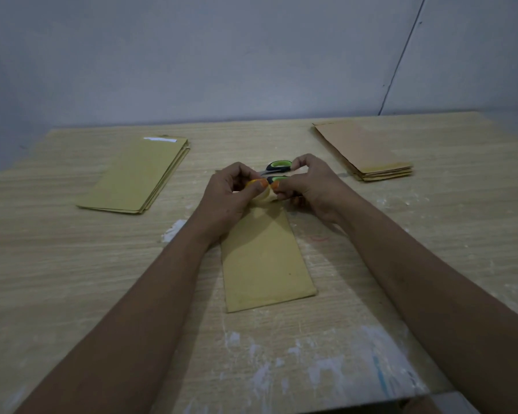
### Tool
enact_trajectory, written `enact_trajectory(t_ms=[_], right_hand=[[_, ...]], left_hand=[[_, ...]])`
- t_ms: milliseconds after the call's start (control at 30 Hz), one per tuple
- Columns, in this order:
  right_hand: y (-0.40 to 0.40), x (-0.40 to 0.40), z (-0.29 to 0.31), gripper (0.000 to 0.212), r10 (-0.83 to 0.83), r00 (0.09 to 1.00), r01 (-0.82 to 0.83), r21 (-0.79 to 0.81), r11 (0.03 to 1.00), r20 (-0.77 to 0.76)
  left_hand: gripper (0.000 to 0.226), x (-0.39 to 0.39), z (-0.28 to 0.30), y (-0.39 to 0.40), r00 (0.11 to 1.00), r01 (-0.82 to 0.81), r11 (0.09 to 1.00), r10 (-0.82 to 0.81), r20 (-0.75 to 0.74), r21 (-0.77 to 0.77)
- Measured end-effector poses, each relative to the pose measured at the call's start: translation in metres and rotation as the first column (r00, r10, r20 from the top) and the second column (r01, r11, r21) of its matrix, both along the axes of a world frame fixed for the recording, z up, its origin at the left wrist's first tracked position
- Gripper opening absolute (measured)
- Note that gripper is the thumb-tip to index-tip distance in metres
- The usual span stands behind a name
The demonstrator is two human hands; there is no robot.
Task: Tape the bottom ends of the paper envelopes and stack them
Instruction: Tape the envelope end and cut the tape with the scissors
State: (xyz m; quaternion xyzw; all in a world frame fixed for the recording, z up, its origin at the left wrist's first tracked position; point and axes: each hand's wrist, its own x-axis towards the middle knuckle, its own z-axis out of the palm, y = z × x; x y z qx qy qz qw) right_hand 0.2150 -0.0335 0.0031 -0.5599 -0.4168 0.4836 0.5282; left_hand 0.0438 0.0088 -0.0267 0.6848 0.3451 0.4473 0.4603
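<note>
Clear tape could fold onto itself or land crooked if the pulled strip twists — both hands work above the far end of the flat manila paper envelope (266, 258), which lies in the middle of the wooden tabletop (386, 264). Left hand (231, 195) curls round the small orange-cored tape roll (262, 189); right hand (308, 183) pinches at its edge, wrists raised. Green-and-black scissors (277, 168) lie just beyond — stacks sit far left (135, 174) and far right (368, 150).

The table (72, 279) looks like pale wood grain, matt, with white smears; the envelope (266, 264) is matt yellow-brown paper; the scissors (278, 166) have smooth plastic handles, green and black
</note>
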Motion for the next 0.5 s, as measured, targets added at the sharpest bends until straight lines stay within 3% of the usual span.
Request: enact_trajectory(t_ms=[267, 500], right_hand=[[-0.0016, 0.0019, 0.0002, 0.043, 0.017, 0.993, -0.01, -0.064, 0.998, 0.116], [-0.001, -0.002, -0.0022, 0.041, -0.018, 0.972, 0.025, -0.028, 0.999, 0.233]], left_hand=[[0.012, 0.0028, 0.0014, -0.0033, 0.985, -0.075, 0.991, 0.091, -0.148, 0.109], [0.016, 0.0067, -0.0006, -0.0042, 0.93, -0.177, 0.964, 0.23, -0.287, 0.197]])
